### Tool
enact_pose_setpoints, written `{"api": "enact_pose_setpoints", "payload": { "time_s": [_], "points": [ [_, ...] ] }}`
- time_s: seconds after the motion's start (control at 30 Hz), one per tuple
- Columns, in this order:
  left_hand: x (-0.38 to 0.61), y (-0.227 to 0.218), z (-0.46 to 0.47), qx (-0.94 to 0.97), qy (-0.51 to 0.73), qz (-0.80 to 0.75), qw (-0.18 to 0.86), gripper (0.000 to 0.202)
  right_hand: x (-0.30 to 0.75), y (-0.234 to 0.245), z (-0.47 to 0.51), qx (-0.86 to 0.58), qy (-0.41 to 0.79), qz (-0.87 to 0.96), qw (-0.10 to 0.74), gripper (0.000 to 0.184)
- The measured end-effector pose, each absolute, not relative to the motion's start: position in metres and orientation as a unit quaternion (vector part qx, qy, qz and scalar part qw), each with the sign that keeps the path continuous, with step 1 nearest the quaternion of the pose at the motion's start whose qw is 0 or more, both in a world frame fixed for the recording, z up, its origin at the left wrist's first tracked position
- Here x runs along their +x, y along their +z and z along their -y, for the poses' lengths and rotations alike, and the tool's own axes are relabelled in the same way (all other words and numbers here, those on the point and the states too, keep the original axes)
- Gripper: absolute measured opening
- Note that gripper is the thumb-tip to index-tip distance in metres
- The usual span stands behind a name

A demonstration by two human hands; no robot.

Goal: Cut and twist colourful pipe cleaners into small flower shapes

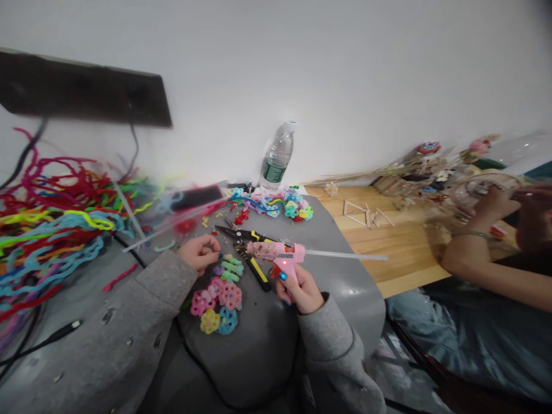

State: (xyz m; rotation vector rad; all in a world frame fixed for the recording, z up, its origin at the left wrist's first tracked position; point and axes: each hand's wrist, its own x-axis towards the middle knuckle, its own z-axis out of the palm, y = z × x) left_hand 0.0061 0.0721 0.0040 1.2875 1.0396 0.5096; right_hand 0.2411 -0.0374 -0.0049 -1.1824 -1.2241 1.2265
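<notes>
My right hand (302, 290) grips a pink hot glue gun (282, 256) by its handle, fingers near the trigger. A small light glows on the gun, its nozzle points left, and a long clear glue stick (345, 254) sticks out of its back. My left hand (199, 253) is closed in a pinch; what lies between the fingertips is hidden. Touching or just below those fingertips is a cluster of fuzzy pipe-cleaner flowers (218, 296) in pink, yellow, blue and green. Black-and-yellow pliers (257, 270) lie on the grey table (340, 287), partly behind the gun.
Loose pipe cleaners (64, 230) heap at the left, near clear glue sticks (172, 224). A water bottle (278, 158) stands at the wall behind more pipe-cleaner flowers (297, 207). Black cables (194, 356) cross the table. At right, another person's arm (478, 253) reaches over a wooden table (357, 230).
</notes>
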Motion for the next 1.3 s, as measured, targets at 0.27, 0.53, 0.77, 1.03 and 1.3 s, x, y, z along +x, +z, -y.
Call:
{"api": "enact_pose_setpoints", "payload": {
  "time_s": [0.27,0.53,0.77,1.03,1.3],
  "points": [
    [0.002,0.011,-0.076,0.779,0.288,-0.431,0.351,0.018,0.241,-0.004,0.037,-0.484,0.507,0.506,0.502,0.037],
    [0.011,0.013,-0.067,0.828,0.205,-0.443,0.275,0.017,0.241,-0.005,0.037,-0.491,0.499,0.511,0.499,0.038],
    [0.016,0.015,-0.067,0.803,0.205,-0.488,0.275,0.019,0.241,-0.006,0.037,-0.493,0.496,0.511,0.500,0.038],
    [0.016,0.014,-0.069,0.794,0.197,-0.495,0.292,0.019,0.241,-0.004,0.037,-0.483,0.502,0.511,0.504,0.036],
    [0.017,0.013,-0.069,0.799,0.186,-0.502,0.274,0.021,0.240,-0.004,0.037,-0.481,0.506,0.507,0.505,0.036]
  ]
}}
